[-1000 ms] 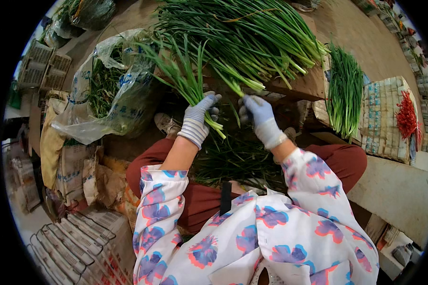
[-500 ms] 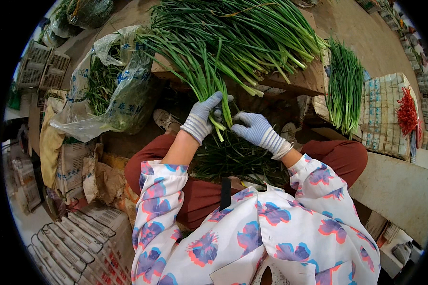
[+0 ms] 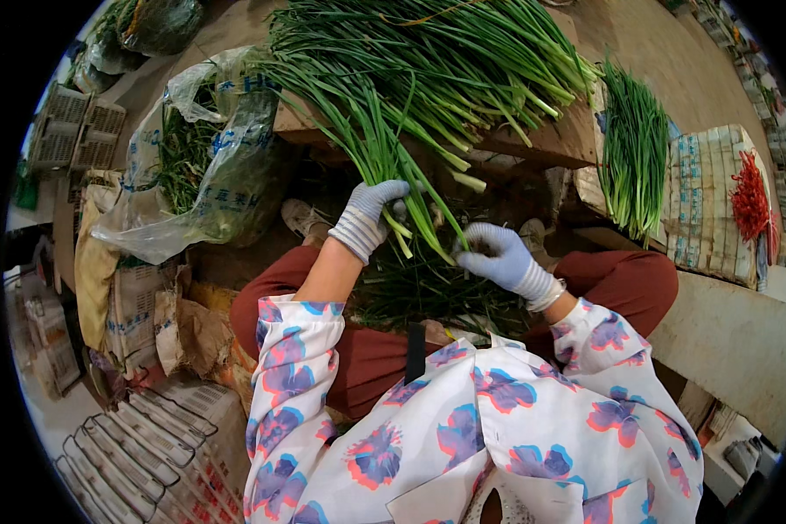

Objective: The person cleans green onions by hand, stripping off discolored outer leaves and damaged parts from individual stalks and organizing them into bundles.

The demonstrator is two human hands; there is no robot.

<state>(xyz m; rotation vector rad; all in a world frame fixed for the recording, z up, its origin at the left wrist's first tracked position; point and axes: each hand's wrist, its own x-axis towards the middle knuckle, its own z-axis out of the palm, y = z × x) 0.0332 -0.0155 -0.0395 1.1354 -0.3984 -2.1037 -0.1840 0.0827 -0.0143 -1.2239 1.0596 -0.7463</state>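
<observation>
My left hand (image 3: 364, 214), in a grey-blue striped knit glove, is closed round a small bunch of garlic chives (image 3: 377, 155). Their long green leaves reach up and away onto the pile, and the pale stalk ends stick out below the fingers. My right hand (image 3: 504, 260), gloved alike, is just to the right, its thumb and fingers pinching a stalk that slants down from the bunch. Beyond both hands, a large pile of garlic chives (image 3: 445, 79) covers a low wooden table (image 3: 546, 150), pale ends pointing right and toward me.
At the left stands a clear plastic bag (image 3: 246, 188) of loose greens. A neat chive bundle (image 3: 633, 162) leans at the right, beside a white woven block (image 3: 707, 205) with red ties (image 3: 748, 196). Dark green leaf scraps (image 3: 410, 293) lie between my legs. Stacked crates (image 3: 162, 445) stand at lower left.
My right hand has moved right and slightly toward me, drawing a stalk outward from the bunch. My left hand keeps its grip on the chives and has dipped slightly.
</observation>
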